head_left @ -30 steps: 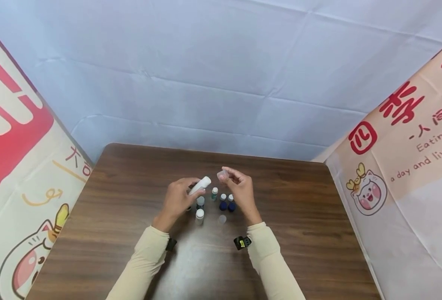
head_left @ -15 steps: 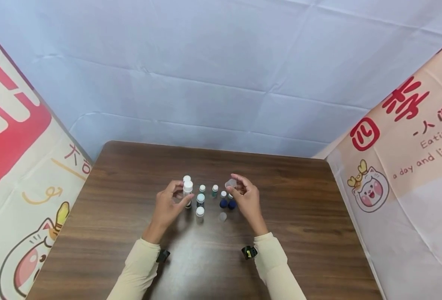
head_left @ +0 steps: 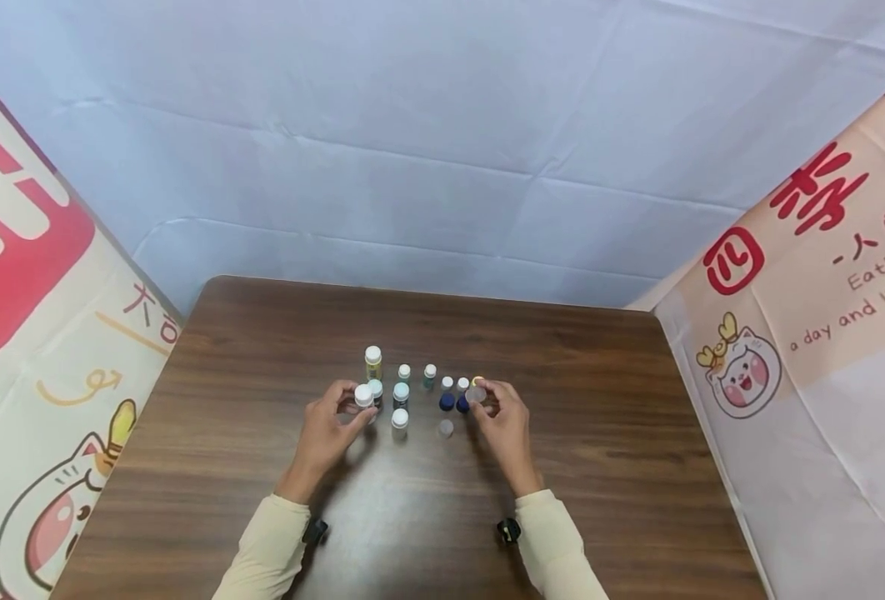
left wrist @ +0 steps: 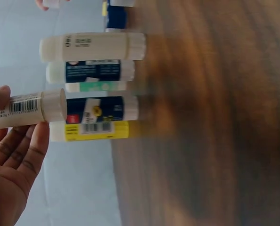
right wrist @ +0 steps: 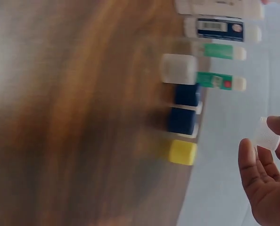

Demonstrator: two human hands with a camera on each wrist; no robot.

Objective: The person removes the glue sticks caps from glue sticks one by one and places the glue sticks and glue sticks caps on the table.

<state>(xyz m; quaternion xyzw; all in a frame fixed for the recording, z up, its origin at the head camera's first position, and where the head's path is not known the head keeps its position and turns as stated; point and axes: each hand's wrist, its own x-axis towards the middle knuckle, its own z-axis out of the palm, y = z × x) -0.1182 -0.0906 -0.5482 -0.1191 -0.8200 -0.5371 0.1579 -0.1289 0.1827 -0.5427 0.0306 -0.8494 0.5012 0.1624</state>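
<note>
My left hand (head_left: 326, 429) grips a white glue stick (left wrist: 22, 110) above the table. Its barcode faces the left wrist camera. Close by it stand a yellow glue stick (left wrist: 96, 130) and a dark blue glue stick (left wrist: 102, 109). Between thumb and fingertips, my right hand (head_left: 508, 425) pinches a translucent, ribbed cap (right wrist: 267, 134), held over the right end of the row of caps. Under that hand are a yellow cap (right wrist: 182, 152) and two dark blue caps (right wrist: 181, 120). Another translucent cap (head_left: 446, 428) sits on the table nearer me.
Between the hands stand another white glue stick (head_left: 400, 425), a second blue glue stick (head_left: 401, 397) and two slim green glue sticks (head_left: 430, 378). Small white-topped pieces (head_left: 447, 383) stand behind the blue caps. The brown wooden table (head_left: 412, 533) meets a pale cloth backdrop (head_left: 412, 167).
The left hand has brought its glue stick left and towards me, from tilted to more upright, uncovering the yellow glue stick. The right hand has carried its cap right and lower.
</note>
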